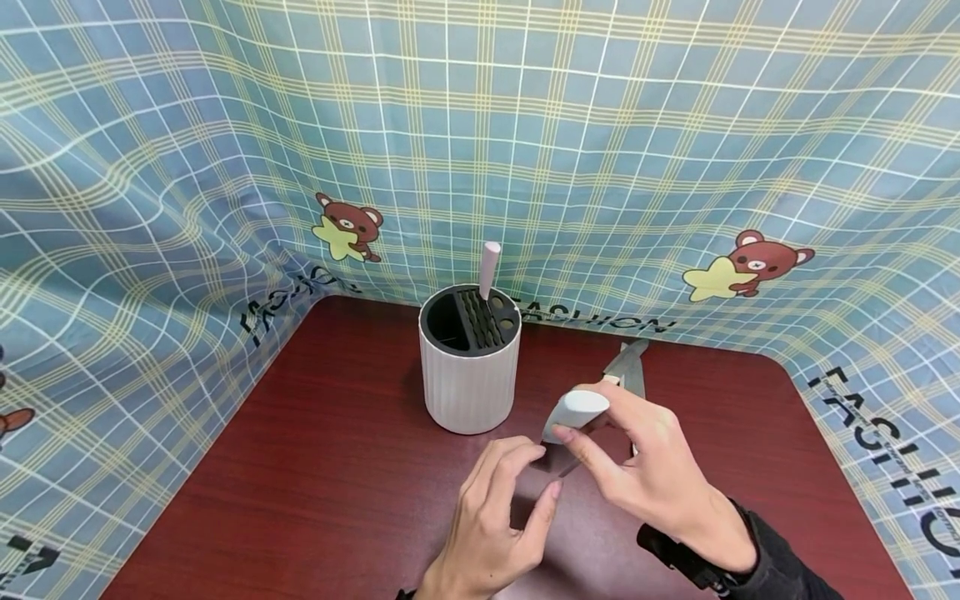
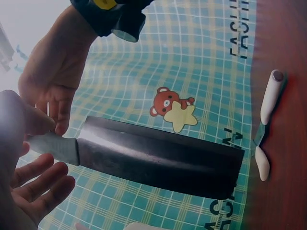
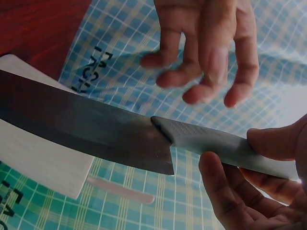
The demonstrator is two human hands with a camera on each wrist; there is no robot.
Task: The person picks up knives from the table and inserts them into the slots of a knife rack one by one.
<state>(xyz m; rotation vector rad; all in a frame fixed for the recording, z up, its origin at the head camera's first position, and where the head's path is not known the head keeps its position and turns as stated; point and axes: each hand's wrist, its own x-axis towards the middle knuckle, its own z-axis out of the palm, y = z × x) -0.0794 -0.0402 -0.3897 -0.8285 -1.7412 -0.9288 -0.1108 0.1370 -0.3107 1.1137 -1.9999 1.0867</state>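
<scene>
My right hand [image 1: 660,475] grips the grey-white handle [image 3: 206,139] of a cleaver between thumb and fingers, handle end up. The cleaver's broad dark blade [image 2: 163,158] points down toward the table. My left hand [image 1: 495,517] is close beside the cleaver on the left, its fingers loosely bent and apart from the handle in the right wrist view. Behind both hands stands a white ribbed knife holder [image 1: 468,387] with a black slotted top. A pale pink handle [image 1: 489,271] sticks up from the back of that top.
Beyond my right hand lie knives, their blades [image 1: 633,375] partly hidden by it; two white handles [image 2: 272,98] show in the left wrist view. The dark red table [image 1: 337,467] is bordered by a checked cloth [image 1: 525,150] at the back and sides.
</scene>
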